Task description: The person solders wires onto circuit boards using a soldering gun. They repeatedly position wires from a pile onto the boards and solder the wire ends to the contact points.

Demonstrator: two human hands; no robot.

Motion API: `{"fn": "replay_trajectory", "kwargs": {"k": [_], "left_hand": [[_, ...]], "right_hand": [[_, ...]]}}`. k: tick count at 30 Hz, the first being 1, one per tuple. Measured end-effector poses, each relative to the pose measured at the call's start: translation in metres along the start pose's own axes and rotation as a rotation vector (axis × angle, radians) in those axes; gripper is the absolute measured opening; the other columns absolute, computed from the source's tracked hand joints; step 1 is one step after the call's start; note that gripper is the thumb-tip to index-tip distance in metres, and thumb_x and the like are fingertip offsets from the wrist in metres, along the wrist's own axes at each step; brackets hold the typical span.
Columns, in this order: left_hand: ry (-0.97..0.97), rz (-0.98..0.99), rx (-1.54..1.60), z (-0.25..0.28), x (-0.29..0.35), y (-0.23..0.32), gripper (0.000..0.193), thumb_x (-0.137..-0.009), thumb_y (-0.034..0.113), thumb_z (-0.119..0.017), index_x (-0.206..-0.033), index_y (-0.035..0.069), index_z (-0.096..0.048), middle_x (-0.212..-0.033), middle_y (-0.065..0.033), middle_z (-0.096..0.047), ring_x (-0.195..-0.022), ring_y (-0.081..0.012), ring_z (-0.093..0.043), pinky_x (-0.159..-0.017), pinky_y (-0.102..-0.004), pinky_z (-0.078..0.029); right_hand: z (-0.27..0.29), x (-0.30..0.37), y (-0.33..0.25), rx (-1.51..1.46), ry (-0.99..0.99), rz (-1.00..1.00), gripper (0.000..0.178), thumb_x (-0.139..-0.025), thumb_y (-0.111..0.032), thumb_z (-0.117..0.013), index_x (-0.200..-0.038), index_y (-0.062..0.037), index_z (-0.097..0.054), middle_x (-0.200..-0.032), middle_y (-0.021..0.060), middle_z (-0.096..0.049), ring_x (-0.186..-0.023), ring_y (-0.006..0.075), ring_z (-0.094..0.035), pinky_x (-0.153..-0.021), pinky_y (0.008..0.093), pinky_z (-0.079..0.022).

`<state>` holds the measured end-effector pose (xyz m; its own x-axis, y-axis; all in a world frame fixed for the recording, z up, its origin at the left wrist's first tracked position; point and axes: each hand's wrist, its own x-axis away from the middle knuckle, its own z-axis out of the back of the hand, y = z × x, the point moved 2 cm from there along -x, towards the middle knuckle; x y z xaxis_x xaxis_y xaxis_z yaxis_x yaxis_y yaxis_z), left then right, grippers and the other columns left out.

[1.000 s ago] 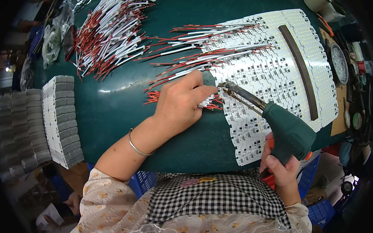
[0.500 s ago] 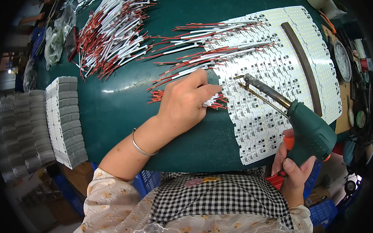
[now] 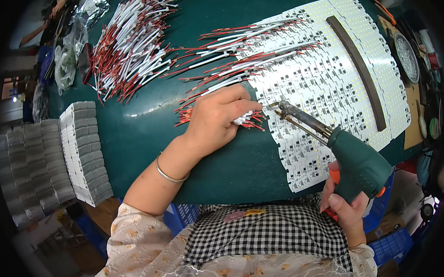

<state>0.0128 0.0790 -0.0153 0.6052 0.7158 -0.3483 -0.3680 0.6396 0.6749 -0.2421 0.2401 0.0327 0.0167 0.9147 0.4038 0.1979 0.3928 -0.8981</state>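
Observation:
My left hand [image 3: 212, 120] is closed around a bundle of short red and white wires [image 3: 244, 119], whose ends stick out on both sides of the fist. Its fingertips are at the left edge of a sheet of white LED circuit boards [image 3: 309, 152]. A green soldering gun [image 3: 358, 163] with an orange trigger is gripped in my right hand [image 3: 350, 208], low and to the right. Its tip hovers at or just over the board edge, close to my left fingertips; contact cannot be made out. Farther up that edge lie several red and white wires [image 3: 251, 63], reaching onto the boards.
A large pile of wires [image 3: 134, 48] covers the far left of the green table [image 3: 148, 156]. A dark bar [image 3: 358, 70] rests across the boards. Stacked boards [image 3: 84, 149] stand at the left. A round metal dish [image 3: 407, 58] sits at the far right.
The soldering gun has moved left and slightly down, bringing its tip closer to my left fingertips. My left hand still grips the wire bundle. The whole view has shifted slightly.

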Motion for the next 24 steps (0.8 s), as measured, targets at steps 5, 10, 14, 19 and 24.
{"fn": "replay_trajectory", "kwargs": {"k": [5, 10, 14, 19, 24], "left_hand": [[-0.009, 0.018, 0.057, 0.001, -0.004, -0.001, 0.053, -0.049, -0.020, -0.050, -0.092, 0.003, -0.070, -0.079, -0.0089, -0.060, -0.073, -0.0236, -0.061, -0.062, -0.0299, -0.049], [-0.005, 0.013, 0.066, 0.001, -0.002, -0.001, 0.052, -0.049, -0.020, -0.050, -0.091, 0.004, -0.070, -0.079, -0.0085, -0.060, -0.073, -0.0231, -0.061, -0.062, -0.0295, -0.048], [-0.019, 0.005, 0.037, 0.001, -0.002, -0.001, 0.052, -0.050, -0.020, -0.051, -0.091, 0.005, -0.071, -0.079, -0.0079, -0.059, -0.073, -0.0229, -0.061, -0.061, -0.0299, -0.048], [-0.008, -0.012, 0.027, 0.000, -0.001, -0.001, 0.052, -0.048, -0.019, -0.052, -0.091, 0.005, -0.071, -0.080, -0.0077, -0.059, -0.073, -0.0228, -0.061, -0.060, -0.0302, -0.048], [-0.008, -0.013, 0.002, 0.001, -0.003, 0.002, 0.052, -0.048, -0.019, -0.052, -0.091, 0.005, -0.070, -0.080, -0.0075, -0.059, -0.073, -0.0226, -0.061, -0.059, -0.0303, -0.048]], "right_hand": [[0.001, 0.003, 0.004, -0.036, -0.059, 0.063, 0.050, -0.082, -0.002, -0.064, -0.127, 0.0105, -0.045, -0.107, 0.0167, -0.057, -0.063, 0.0137, -0.054, -0.052, 0.0250, -0.049], [0.000, 0.001, 0.006, -0.012, -0.101, 0.080, 0.048, -0.082, 0.001, -0.061, -0.126, 0.0102, -0.045, -0.097, 0.0161, -0.058, -0.063, 0.0136, -0.054, -0.052, 0.0256, -0.049], [-0.005, 0.001, 0.010, -0.035, -0.056, 0.088, 0.041, -0.082, 0.001, -0.061, -0.120, 0.0087, -0.048, -0.087, 0.0145, -0.057, -0.063, 0.0131, -0.056, -0.052, 0.0249, -0.050], [-0.008, 0.001, 0.010, 0.021, -0.070, 0.085, 0.030, -0.082, 0.002, -0.061, -0.111, 0.0072, -0.052, -0.084, 0.0116, -0.058, -0.064, 0.0131, -0.057, -0.052, 0.0243, -0.050], [-0.004, 0.008, 0.020, 0.304, -0.073, 0.111, 0.037, -0.083, -0.010, -0.064, -0.110, 0.0050, -0.044, -0.080, 0.0107, -0.051, -0.060, 0.0168, -0.056, -0.049, 0.0280, -0.050]]}}
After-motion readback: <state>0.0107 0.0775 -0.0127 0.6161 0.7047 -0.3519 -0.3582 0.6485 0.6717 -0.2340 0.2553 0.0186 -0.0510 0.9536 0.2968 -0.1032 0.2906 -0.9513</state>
